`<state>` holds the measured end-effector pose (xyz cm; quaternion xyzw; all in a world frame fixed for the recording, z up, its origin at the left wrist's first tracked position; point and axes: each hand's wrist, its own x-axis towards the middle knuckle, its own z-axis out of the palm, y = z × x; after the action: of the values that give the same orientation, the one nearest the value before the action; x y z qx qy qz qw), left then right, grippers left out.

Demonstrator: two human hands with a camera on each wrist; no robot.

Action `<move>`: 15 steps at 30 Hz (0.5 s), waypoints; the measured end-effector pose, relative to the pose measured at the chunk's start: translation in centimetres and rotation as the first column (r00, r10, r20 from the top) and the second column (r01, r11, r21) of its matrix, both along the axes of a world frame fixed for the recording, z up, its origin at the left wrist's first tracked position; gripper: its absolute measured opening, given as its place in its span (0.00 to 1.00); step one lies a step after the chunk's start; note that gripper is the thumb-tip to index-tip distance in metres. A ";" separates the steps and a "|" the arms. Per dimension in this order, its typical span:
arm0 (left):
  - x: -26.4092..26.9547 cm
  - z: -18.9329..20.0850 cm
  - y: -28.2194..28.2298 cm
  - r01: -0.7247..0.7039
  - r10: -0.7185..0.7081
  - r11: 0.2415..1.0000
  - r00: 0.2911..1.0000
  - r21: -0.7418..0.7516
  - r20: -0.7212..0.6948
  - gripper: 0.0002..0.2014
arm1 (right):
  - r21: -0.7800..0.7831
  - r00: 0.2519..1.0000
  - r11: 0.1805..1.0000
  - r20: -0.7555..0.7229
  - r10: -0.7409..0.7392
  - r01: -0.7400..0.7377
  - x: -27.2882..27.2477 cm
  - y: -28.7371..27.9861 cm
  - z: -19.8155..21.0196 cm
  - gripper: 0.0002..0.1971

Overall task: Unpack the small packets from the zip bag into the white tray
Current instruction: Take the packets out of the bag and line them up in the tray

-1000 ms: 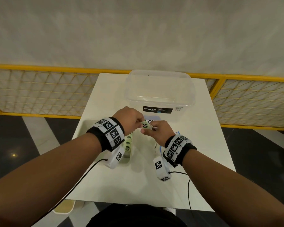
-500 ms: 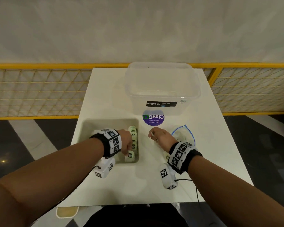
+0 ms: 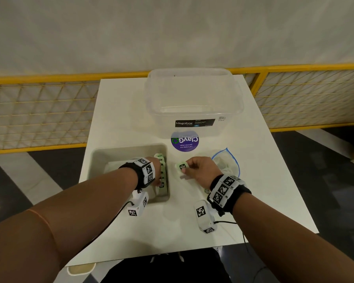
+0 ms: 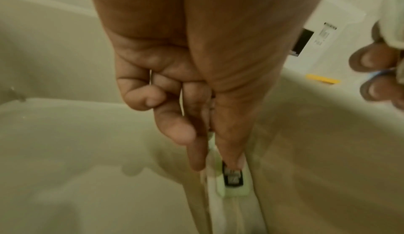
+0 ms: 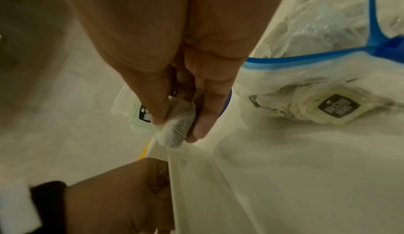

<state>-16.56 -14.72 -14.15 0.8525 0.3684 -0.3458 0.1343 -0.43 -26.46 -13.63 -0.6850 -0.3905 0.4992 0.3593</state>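
The white tray (image 3: 102,160) sits at the table's front left, and a row of pale green packets (image 3: 162,170) stands along its right wall. My left hand (image 3: 156,177) is down inside the tray. In the left wrist view its thumb and forefinger (image 4: 216,165) pinch the nearest packet (image 4: 233,182) of that row. My right hand (image 3: 187,167) is just right of the tray and pinches another packet (image 3: 182,166) between thumb and fingers (image 5: 177,130). The zip bag (image 3: 226,164), clear with a blue rim, lies open behind it with a packet (image 5: 336,106) still inside.
A clear Megabox bin (image 3: 194,103) stands at the back of the white table (image 3: 264,180), with a round purple sticker (image 3: 184,142) in front of it. A yellow mesh fence (image 3: 39,111) runs behind. Wrist-camera cables hang off the near edge.
Both hands were together in front of the bin. The left hand has dropped into the tray with a packet, and the right hand has moved towards the bag and now holds another packet.
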 end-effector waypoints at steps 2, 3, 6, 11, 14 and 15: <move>0.0 1.5 0.3 -0.024 0.025 1.000 0.998 -0.018 0.059 0.17 | -0.006 0.995 0.999 -0.089 -0.045 0.044 -0.4 0.0 0.1 0.01; -0.1 2.2 0.7 -0.047 0.050 0.998 0.993 -0.032 0.109 0.16 | -0.002 0.994 0.998 -0.094 -0.057 0.057 -0.5 0.2 0.1 0.01; -0.6 5.0 1.6 -0.150 0.195 0.975 0.932 -0.165 0.305 0.19 | 0.019 0.994 0.998 -0.086 -0.064 0.066 -0.7 0.7 0.2 0.03; -1.0 6.9 0.7 -0.135 0.227 0.971 0.775 -0.197 0.589 0.10 | 0.045 0.997 0.999 -0.074 -0.022 0.026 -1.3 1.7 0.6 0.04; -0.9 7.1 0.3 -0.153 0.172 0.985 0.757 -0.086 0.630 0.05 | 0.051 0.999 0.999 -0.033 0.021 -0.019 -1.8 2.2 0.9 0.02; -1.0 7.1 0.2 -0.163 0.167 0.985 0.761 -0.065 0.627 0.05 | 0.049 0.999 0.998 -0.025 0.027 -0.026 -1.9 2.3 0.9 0.03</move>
<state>-17.56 -14.55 -7.06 0.8827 0.3744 -0.0286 0.2825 -2.37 -24.20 -12.75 -0.6643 -0.4068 0.5030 0.3743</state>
